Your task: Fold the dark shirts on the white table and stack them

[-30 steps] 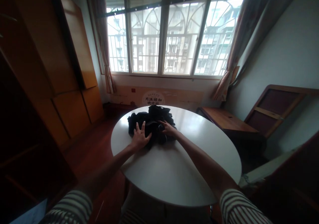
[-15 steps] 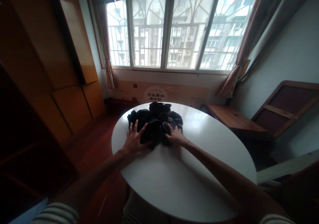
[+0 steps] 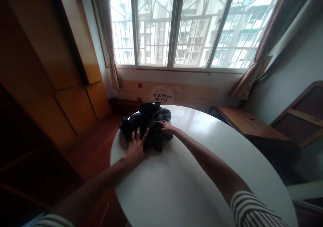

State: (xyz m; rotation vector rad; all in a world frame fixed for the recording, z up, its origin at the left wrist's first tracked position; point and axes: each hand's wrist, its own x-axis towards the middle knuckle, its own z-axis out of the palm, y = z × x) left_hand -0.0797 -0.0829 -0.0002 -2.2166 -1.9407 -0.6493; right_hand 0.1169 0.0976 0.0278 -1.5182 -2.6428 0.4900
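Observation:
A crumpled bundle of black cloth (image 3: 153, 138) lies at the far left part of the round white table (image 3: 186, 173); its exact kind cannot be made out. My left hand (image 3: 136, 148) rests on its near left side, fingers spread and stretched out over the folds. At the bundle's right side, my right hand (image 3: 167, 127) has its thumb and fingers closed on a part of the dark fabric. A raised, loop-like fold stands up at the back of the bundle. The fingertips of the right hand are partly lost against the dark cloth.
A wooden desk (image 3: 249, 124) stands beyond the table on the right, with a framed wooden panel (image 3: 302, 114) leaning near it. Wooden cabinets (image 3: 75, 109) line the left. Behind the table are a printed banner (image 3: 186, 94) and barred windows (image 3: 156, 35).
The black bundle has shifted left on the table and its folds lie differently. Both hands stay on it, the right one having moved left with it. The view has turned slightly.

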